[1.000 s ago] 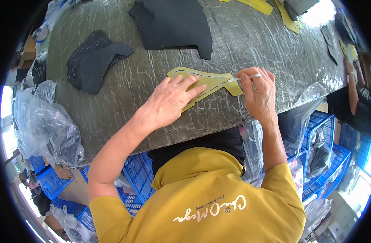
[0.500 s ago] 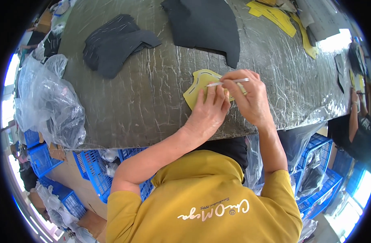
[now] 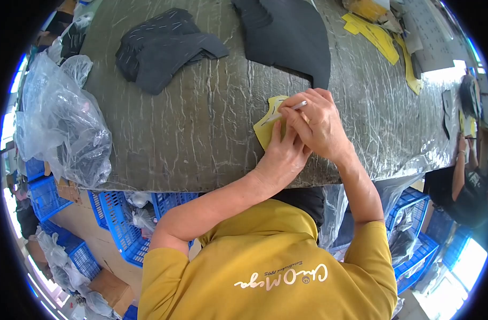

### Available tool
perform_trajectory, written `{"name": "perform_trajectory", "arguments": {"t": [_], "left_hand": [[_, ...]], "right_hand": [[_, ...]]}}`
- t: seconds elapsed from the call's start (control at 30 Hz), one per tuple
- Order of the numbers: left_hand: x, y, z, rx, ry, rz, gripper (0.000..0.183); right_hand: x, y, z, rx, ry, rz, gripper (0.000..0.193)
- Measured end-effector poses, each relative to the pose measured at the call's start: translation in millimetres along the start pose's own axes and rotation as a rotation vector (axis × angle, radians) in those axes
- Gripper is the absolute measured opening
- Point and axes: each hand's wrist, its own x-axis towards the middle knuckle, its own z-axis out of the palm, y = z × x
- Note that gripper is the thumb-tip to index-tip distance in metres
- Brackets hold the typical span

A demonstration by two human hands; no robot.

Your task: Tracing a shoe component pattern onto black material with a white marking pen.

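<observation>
Near the front edge of the table lies a yellow pattern piece with narrow slots, partly covered by both hands. My left hand presses on it with the fingers stretched out flat. A slim white pen is pinched in my right hand, its tip slanting down to the left side of the pattern piece. The right hand overlaps part of the left fingers. Whatever is under the pattern piece is hidden.
Dark sheet pieces with white marks and a larger dark stack lie farther back. Yellow pattern pieces sit at far right. Clear plastic bags hang at left. Blue crates stand below. Another person works at right.
My right hand has brought the pen tip down and left across the pattern piece, now covering more of it and overlapping my left hand. The whole view has shifted slightly.
</observation>
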Motion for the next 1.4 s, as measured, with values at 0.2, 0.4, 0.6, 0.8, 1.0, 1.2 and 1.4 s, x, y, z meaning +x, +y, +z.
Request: {"name": "perform_trajectory", "arguments": {"t": [0.2,0.4,0.6,0.8,1.0,1.2,1.4], "left_hand": [[2.1,-0.6,-4.1,0.02,-0.04,0.012,0.04],[1.0,-0.8,-1.1,0.095,-0.117,0.036,0.039],[-0.6,-0.2,-0.9,0.103,-0.124,0.038,0.038],[1.5,-0.6,-1.1,0.105,-0.119,0.037,0.037],[2.3,-2.1,-2.7,0.097,-0.134,0.047,0.035],[3.0,-1.0,-1.7,0.099,-0.136,0.048,0.035],[2.2,-2.7,-5.4,0.087,-0.169,0.043,0.037]], "right_hand": [[3.6,9.3,1.0,-0.049,0.037,0.025,0.007],[8.4,13.7,3.1,-0.081,0.11,0.048,0.006],[6.2,13.0,4.9,-0.119,0.17,0.032,0.007],[1.7,15.6,5.4,-0.132,0.234,0.096,0.008],[1.9,14.1,2.7,-0.153,0.277,0.094,0.008],[-1.9,17.4,5.2,-0.128,0.297,0.089,0.008],[-7.5,18.0,-0.3,-0.177,0.317,0.076,0.007]]}}
